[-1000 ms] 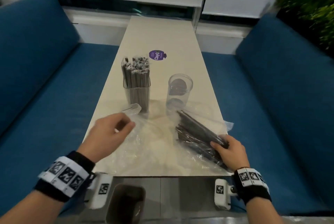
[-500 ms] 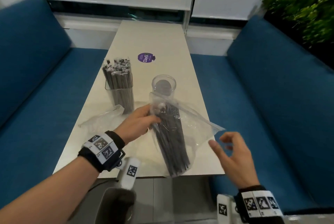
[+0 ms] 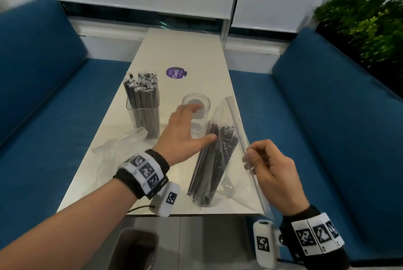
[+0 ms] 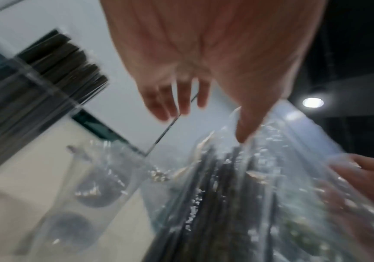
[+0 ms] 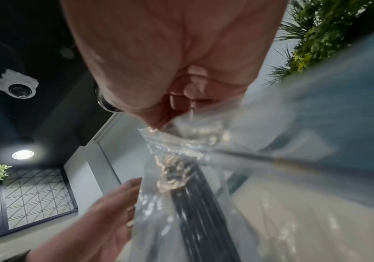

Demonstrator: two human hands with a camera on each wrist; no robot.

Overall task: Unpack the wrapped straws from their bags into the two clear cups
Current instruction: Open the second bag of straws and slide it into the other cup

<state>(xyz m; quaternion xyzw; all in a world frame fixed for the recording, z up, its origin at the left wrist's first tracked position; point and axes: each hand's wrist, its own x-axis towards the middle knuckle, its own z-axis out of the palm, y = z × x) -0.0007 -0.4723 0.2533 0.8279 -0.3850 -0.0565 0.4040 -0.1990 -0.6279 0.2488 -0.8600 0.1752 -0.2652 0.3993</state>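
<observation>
A clear bag of dark wrapped straws (image 3: 214, 160) stands upright on the table's near right part. My right hand (image 3: 253, 157) pinches the bag's right edge (image 5: 181, 140). My left hand (image 3: 185, 126) hovers open beside it, fingers spread, and its thumb (image 4: 244, 127) touches the bag's upper left side (image 4: 226, 195). Just behind the left hand stands an empty round clear cup (image 3: 196, 108). To the left, a square clear cup (image 3: 142, 106) is packed with upright wrapped straws.
An empty clear bag (image 3: 117, 145) lies crumpled on the table's left side. A purple sticker (image 3: 176, 72) marks the pale table (image 3: 185, 51) further back. Blue benches (image 3: 54, 128) flank both sides. A plant (image 3: 359, 29) stands at the right and a bin (image 3: 135, 248) below.
My left hand has let go of the bag's top and opened. My right hand, open half a second ago, has come in and taken the bag's right edge.
</observation>
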